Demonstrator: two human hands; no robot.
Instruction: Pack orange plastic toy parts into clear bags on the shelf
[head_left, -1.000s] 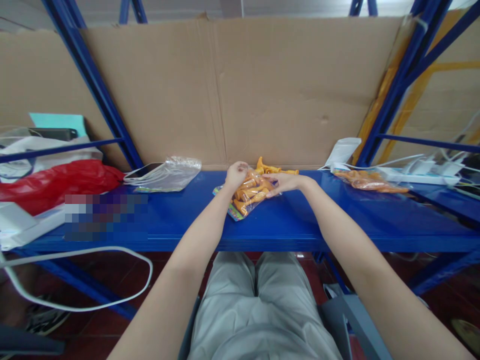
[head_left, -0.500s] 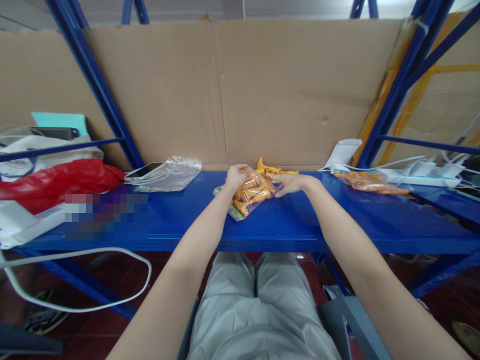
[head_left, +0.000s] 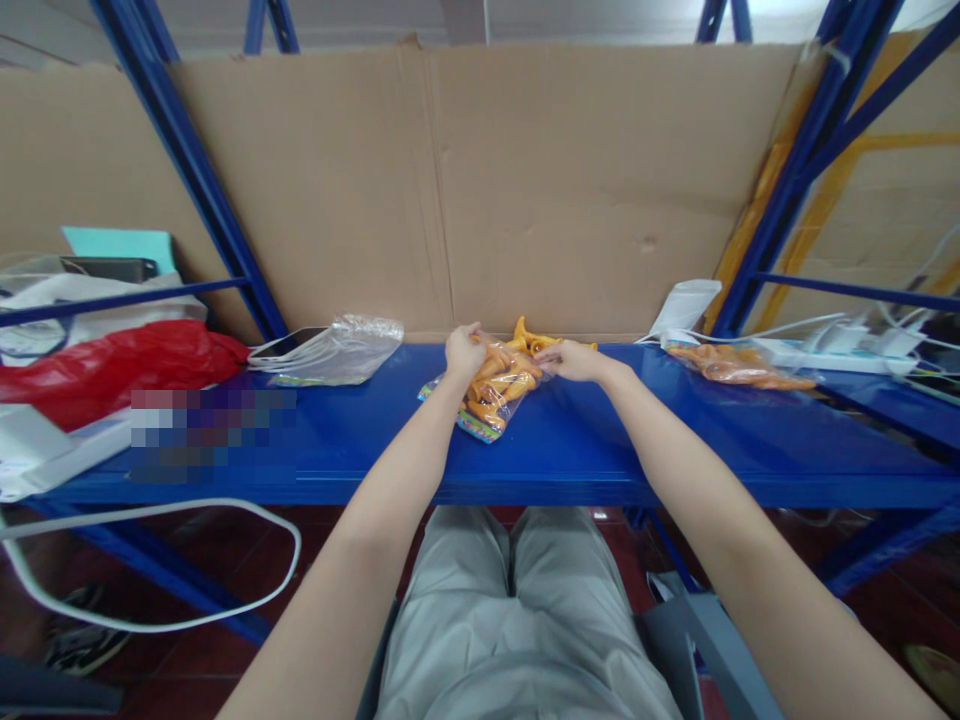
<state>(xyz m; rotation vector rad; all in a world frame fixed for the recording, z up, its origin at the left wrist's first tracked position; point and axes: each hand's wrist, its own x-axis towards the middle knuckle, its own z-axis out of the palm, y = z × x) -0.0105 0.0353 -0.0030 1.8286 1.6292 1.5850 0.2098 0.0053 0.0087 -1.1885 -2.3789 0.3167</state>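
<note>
A clear plastic bag [head_left: 500,403] with a colourful printed header lies on the blue shelf, filled with several orange plastic toy pieces whose exact kind I cannot make out. My left hand [head_left: 464,353] is closed on the bag's upper left edge. At its right edge, the fingers of my right hand [head_left: 576,361] are drawn together on the plastic; the thumb is partly hidden. Behind the bag, between my hands, loose orange pieces [head_left: 523,334] lie against the cardboard, some of them covered by my right hand.
Flat clear bags [head_left: 352,352] and a phone [head_left: 296,342] lie to the left, near a red bag [head_left: 127,362]. Another bag of orange pieces [head_left: 739,366] and a white power strip [head_left: 832,355] are on the right. Cardboard [head_left: 600,190] stands behind the blue shelf [head_left: 585,450].
My right hand has shifted slightly left, its spread fingers drawing together at the bag's edge. My left hand and the bag have moved a little left.
</note>
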